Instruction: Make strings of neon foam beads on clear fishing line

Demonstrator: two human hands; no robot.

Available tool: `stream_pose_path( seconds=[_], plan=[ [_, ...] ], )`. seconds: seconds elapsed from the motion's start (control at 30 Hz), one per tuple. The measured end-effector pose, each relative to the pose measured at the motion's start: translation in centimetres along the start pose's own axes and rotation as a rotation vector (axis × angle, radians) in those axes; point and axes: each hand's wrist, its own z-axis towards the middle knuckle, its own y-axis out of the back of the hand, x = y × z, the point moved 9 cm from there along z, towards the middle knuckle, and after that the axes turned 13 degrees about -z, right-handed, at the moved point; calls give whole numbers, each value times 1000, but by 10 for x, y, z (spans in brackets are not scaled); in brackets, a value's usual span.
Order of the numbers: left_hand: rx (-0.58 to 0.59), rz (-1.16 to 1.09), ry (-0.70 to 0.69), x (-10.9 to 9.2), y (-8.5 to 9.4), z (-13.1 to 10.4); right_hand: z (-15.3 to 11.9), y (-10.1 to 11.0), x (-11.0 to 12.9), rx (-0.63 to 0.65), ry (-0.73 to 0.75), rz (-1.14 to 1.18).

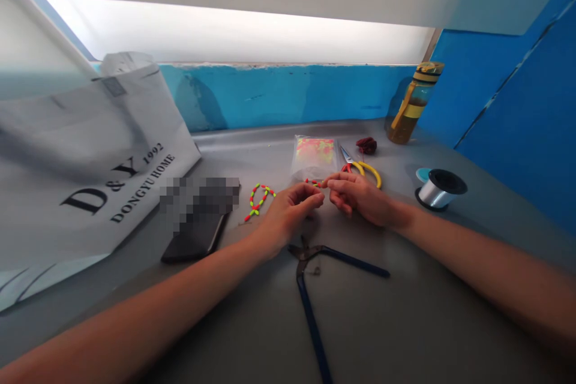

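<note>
My left hand (292,211) is closed in a pinch, thumb against the fingers. Facing it, my right hand (357,197) has its fingers curled and its thumb and index fingertip close together. Anything between either set of fingertips is too small to make out. A short row of red and green beads (313,183) shows just behind the fingertips; whether a hand holds it I cannot tell. Left of my left hand lies a looped string of red and yellow-green beads (258,199). Blue-handled pliers (306,255) lie spread apart below my hands.
Behind the hands are a clear bag of beads (315,153), scissors (360,167) with red and yellow handles, and a dark red bundle (366,145). A wire spool (438,189) and a bottle (411,108) stand right. A black phone (193,243) and white bag (112,162) are left.
</note>
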Motion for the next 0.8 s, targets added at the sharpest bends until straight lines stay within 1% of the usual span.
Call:
stream_pose_path(
  seconds=[0.13, 0.23, 0.37, 0.47, 0.67, 0.8],
  plan=[
    [-16, 3, 3, 1, 1, 0, 4, 5, -9, 12, -12, -25],
    [-26, 33, -3, 1, 3, 1, 6, 7, -14, 23, -22, -1],
    [-30, 58, -34, -1, 4, 1, 4, 5, -10, 47, -24, 33],
    [-19, 55, -19, 1, 4, 0, 3, 4, -9, 55, -27, 14],
    [-31, 36, -17, 1, 4, 1, 5, 6, -9, 43, 14, -22],
    [-30, 54, -8, 1, 3, 0, 4, 4, -7, 63, 20, -39]
  ],
)
